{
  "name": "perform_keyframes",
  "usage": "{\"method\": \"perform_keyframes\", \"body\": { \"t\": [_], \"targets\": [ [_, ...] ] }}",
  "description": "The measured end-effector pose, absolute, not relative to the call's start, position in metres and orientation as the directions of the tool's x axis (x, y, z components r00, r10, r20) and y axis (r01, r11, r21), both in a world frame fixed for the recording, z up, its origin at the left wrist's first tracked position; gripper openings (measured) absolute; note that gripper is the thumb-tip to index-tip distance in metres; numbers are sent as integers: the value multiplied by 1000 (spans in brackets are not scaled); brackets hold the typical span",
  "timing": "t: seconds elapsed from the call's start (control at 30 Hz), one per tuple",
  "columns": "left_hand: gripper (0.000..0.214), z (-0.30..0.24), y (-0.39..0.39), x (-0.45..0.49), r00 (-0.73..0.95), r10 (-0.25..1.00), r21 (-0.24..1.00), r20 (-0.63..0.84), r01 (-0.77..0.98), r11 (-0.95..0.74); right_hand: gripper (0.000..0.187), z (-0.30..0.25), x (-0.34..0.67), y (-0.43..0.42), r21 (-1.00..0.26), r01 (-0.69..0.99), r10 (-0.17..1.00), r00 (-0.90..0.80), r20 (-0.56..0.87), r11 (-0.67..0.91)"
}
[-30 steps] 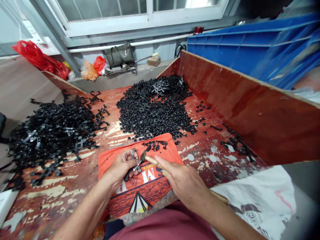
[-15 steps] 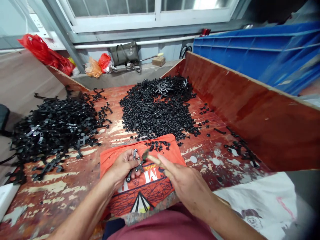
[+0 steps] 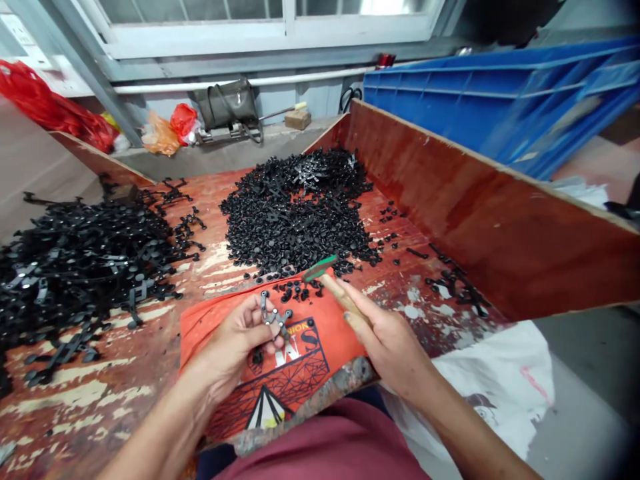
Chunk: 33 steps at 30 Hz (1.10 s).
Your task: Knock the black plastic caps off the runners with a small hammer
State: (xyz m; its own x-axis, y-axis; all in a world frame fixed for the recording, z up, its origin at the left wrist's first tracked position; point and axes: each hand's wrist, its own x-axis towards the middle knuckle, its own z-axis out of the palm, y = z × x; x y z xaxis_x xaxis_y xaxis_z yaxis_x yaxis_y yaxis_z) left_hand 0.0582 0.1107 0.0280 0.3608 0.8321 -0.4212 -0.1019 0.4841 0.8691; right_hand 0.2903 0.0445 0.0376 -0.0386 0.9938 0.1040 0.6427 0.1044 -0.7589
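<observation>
My left hand [image 3: 249, 330] is closed on a black linked bracket [image 3: 275, 318] with jointed arms and round ends, held over an orange printed cloth [image 3: 210, 337]. In my right hand [image 3: 387, 337] is a small hammer [image 3: 327, 273] with a wooden handle and a green-edged head. The hammer's head is raised, apart from the bracket. Several small black studs [image 3: 299, 291] lie on the cloth's far edge, just beyond the bracket. My fingers hide part of the bracket.
A big heap of small black parts [image 3: 295, 227] lies beyond the cloth. More linked brackets [image 3: 85, 260] are piled at left. A wooden board wall [image 3: 450, 193] bounds the right side, with a blue crate [image 3: 475, 100] behind it. A white sack [image 3: 500, 373] lies at lower right.
My right hand has lifted the hammer up and away from the bracket. The left hand keeps its hold on the bracket. The whole view has shifted a little to the right.
</observation>
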Motion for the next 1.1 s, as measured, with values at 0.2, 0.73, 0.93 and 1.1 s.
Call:
{"method": "perform_keyframes", "body": {
  "t": [0.2, 0.73, 0.93, 1.1],
  "targets": [
    [41, 16, 113, 93, 264, 844, 856, -467, -106, 506, 50, 6, 308, 20, -764, 644, 999, 32, -27, -42],
    [48, -12, 114, 103, 142, 889, 888, -436, -91, 450, 50, 2, 319, 8, -750, 662, 1000, -11, -8, 1],
    [45, -7, 116, 100, 159, 866, 855, -475, -148, 496, 51, 22, 321, 3, -791, 609, 997, -81, -1, 48],
    [39, -3, 118, 96, 184, 845, 832, -503, -163, 530, 51, 23, 321, 4, -758, 650, 998, -54, 23, 53]
  ]
}}
